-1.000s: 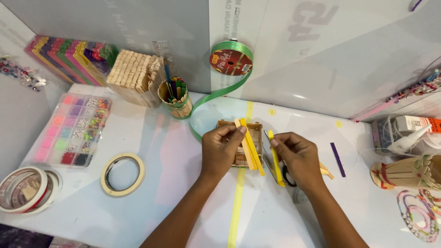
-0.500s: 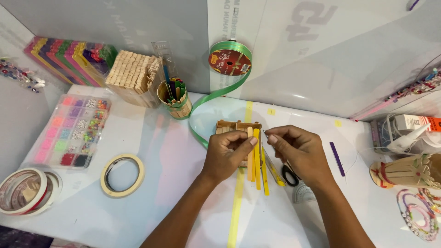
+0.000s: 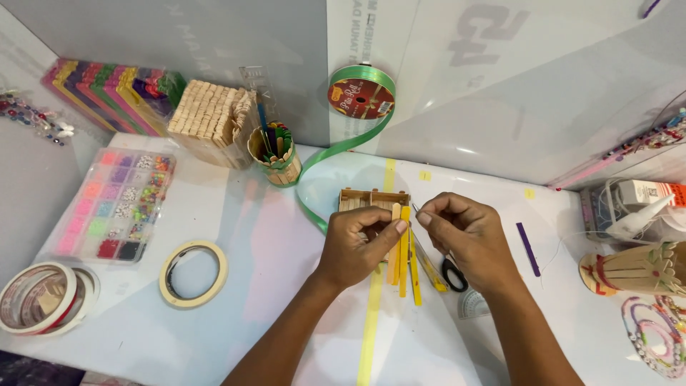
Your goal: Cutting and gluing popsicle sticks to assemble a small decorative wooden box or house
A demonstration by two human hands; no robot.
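Your left hand (image 3: 355, 246) pinched on yellow sticks (image 3: 404, 250), your right hand (image 3: 464, 236) fingertips closed on a thin needle (image 3: 416, 208), scissors (image 3: 452, 273) just beside, small wooden frame (image 3: 371, 199) behind

Yellow craft sticks (image 3: 404, 250), upright, bunched

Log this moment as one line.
left hand: holds yellow sticks | right hand: pinches thin needle | scissors: on table
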